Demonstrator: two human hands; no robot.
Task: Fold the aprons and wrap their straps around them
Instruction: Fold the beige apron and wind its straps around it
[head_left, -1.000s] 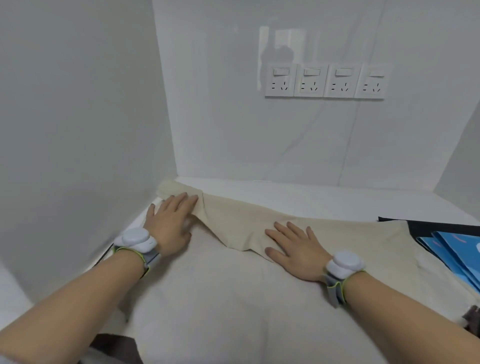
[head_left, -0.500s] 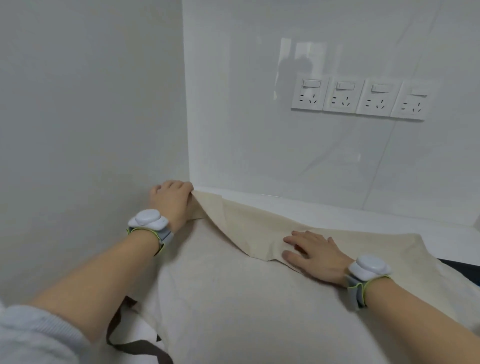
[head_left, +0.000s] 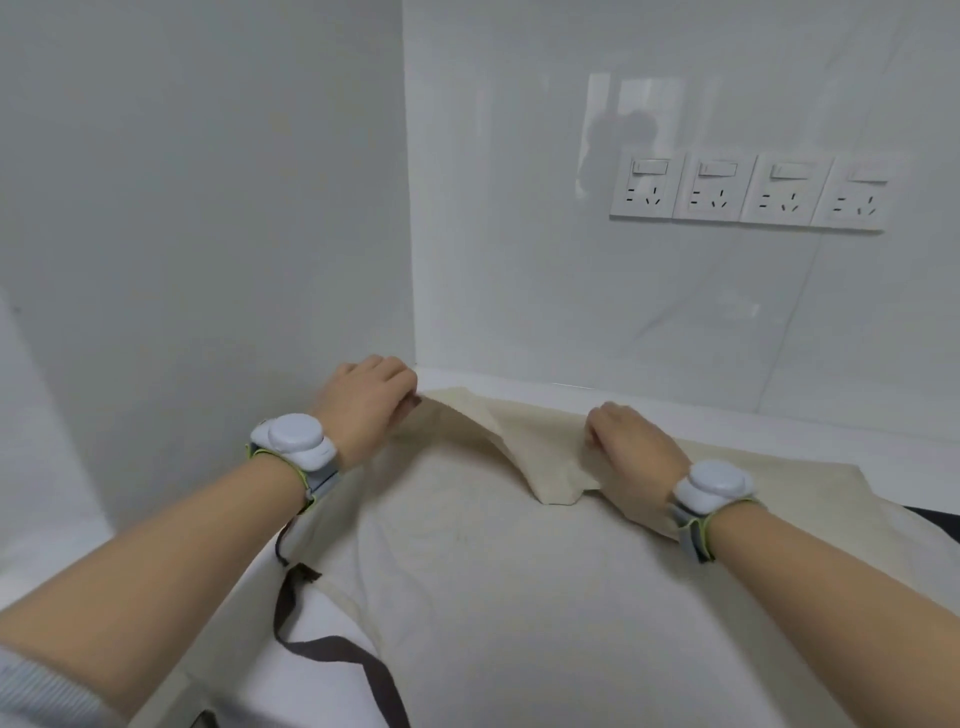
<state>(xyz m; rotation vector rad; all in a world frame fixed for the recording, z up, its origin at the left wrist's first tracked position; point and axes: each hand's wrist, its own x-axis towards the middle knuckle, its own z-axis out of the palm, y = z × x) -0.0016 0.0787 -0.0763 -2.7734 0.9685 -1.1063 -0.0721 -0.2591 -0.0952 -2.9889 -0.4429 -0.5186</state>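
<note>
A cream apron (head_left: 498, 571) lies spread over the white counter, its far edge folded back toward me in a loose flap (head_left: 519, 452). My left hand (head_left: 363, 405) grips the far left corner of the apron near the wall corner and lifts it slightly. My right hand (head_left: 631, 444) is closed on the folded flap's cloth to the right. A dark brown strap (head_left: 332, 649) trails from the apron's left side across the counter at the lower left.
White walls close the counter (head_left: 519, 379) at the left and back. A row of several white power sockets (head_left: 748, 192) sits on the back wall. Something dark (head_left: 935, 525) shows under the apron at the right edge.
Both hands went from lying flat on the cloth to closing on it, and shifted toward the back wall. The view has turned left and down, showing the brown strap.
</note>
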